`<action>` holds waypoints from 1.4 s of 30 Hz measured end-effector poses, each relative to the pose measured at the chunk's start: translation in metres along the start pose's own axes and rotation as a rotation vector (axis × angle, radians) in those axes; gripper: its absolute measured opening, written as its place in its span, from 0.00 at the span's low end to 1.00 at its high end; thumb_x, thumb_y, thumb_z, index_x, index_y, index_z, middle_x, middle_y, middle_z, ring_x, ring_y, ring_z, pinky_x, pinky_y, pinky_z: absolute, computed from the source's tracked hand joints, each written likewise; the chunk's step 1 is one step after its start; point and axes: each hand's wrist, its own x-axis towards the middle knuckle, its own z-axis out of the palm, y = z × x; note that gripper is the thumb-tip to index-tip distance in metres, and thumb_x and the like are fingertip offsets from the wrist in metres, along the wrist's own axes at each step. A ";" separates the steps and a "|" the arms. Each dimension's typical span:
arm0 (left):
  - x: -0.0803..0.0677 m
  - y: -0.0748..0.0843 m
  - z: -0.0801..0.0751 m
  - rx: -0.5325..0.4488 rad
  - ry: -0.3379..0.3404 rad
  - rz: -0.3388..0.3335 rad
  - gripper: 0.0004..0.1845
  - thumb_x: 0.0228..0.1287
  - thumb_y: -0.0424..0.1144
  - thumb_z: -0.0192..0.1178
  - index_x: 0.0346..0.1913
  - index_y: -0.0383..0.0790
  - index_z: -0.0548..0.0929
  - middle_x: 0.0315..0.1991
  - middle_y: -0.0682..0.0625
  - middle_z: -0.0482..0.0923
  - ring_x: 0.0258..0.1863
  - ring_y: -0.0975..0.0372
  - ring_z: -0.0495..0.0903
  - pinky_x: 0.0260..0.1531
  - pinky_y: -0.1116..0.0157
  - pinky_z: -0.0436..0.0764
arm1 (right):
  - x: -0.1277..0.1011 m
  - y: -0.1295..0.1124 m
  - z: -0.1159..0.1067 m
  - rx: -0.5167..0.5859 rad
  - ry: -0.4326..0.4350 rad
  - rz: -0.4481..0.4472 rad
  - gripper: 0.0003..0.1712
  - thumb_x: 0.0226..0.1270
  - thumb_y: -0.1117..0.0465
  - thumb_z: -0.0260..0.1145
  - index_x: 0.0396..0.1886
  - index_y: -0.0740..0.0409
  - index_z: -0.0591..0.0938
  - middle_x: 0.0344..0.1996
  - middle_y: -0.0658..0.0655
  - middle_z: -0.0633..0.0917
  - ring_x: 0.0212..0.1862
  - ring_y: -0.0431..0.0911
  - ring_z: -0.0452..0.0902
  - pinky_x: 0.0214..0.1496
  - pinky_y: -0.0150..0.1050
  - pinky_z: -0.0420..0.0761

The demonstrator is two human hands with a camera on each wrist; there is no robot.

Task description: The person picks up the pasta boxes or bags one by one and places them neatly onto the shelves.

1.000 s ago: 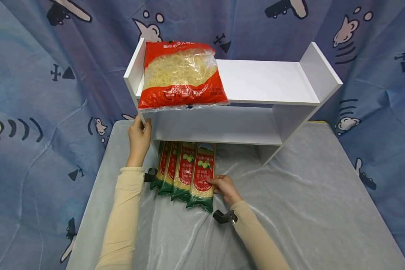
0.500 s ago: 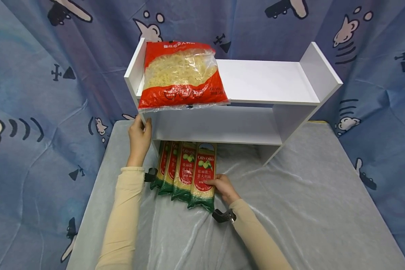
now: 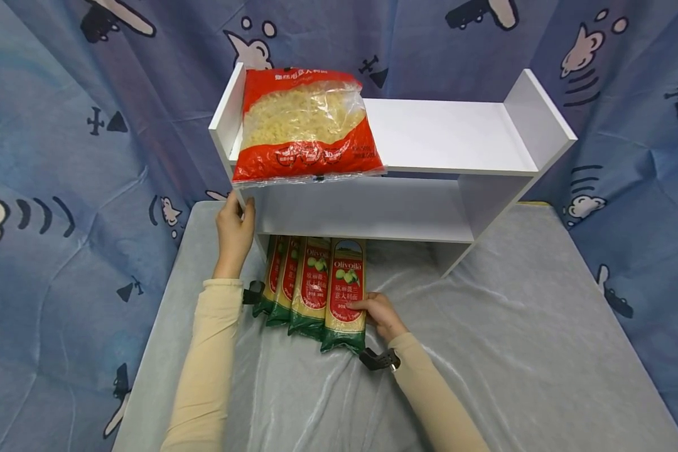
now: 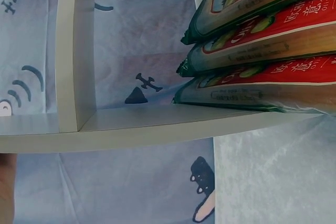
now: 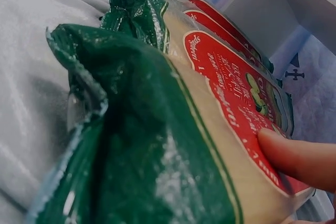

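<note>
So there's a white shelf [image 3: 429, 135] sitting on a table with a grey cloth [image 3: 486, 351], and four long packs of spaghetti lie side by side with their far ends tucked under the bottom board. The right hand [image 3: 381, 314] is on the rightmost spaghetti pack [image 3: 346, 292], fingers curled over its right edge and thumb lying flat on the red label, so it's gripping that pack; the pack lies flat on the cloth, touching the next pack [image 3: 312, 285] on its left. The left hand [image 3: 234, 232] is wrapped around the front edge of the shelf's left side panel, holding it. Up on the top board there's a red bag of short pasta [image 3: 305, 129] hanging a bit over the front edge, blue cartoon curtain [image 3: 62, 157] all around
</note>
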 end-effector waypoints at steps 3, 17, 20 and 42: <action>0.000 0.000 0.000 0.004 0.000 0.007 0.13 0.68 0.27 0.51 0.53 0.26 0.76 0.50 0.31 0.77 0.53 0.44 0.76 0.52 0.49 0.75 | 0.000 -0.002 0.000 0.019 0.005 0.002 0.11 0.55 0.70 0.66 0.37 0.73 0.78 0.24 0.54 0.84 0.26 0.42 0.82 0.31 0.33 0.82; 0.000 0.002 -0.002 0.007 0.002 0.008 0.13 0.67 0.27 0.52 0.53 0.26 0.76 0.50 0.31 0.77 0.52 0.43 0.77 0.51 0.48 0.76 | -0.001 0.001 0.002 -0.061 -0.010 -0.069 0.12 0.56 0.63 0.70 0.32 0.70 0.81 0.21 0.54 0.84 0.22 0.43 0.80 0.29 0.34 0.80; 0.000 0.001 -0.002 0.010 0.001 0.010 0.13 0.67 0.27 0.52 0.53 0.26 0.76 0.49 0.31 0.77 0.52 0.43 0.77 0.51 0.48 0.76 | -0.001 0.002 0.001 -0.087 -0.023 -0.081 0.12 0.56 0.64 0.69 0.33 0.71 0.81 0.21 0.53 0.84 0.23 0.42 0.80 0.30 0.34 0.80; 0.000 -0.001 -0.001 0.018 -0.012 0.007 0.14 0.68 0.28 0.52 0.53 0.25 0.76 0.50 0.30 0.77 0.52 0.43 0.76 0.51 0.47 0.75 | -0.020 0.003 -0.007 -0.061 -0.086 -0.002 0.18 0.58 0.66 0.67 0.45 0.76 0.77 0.27 0.57 0.85 0.28 0.45 0.83 0.33 0.39 0.83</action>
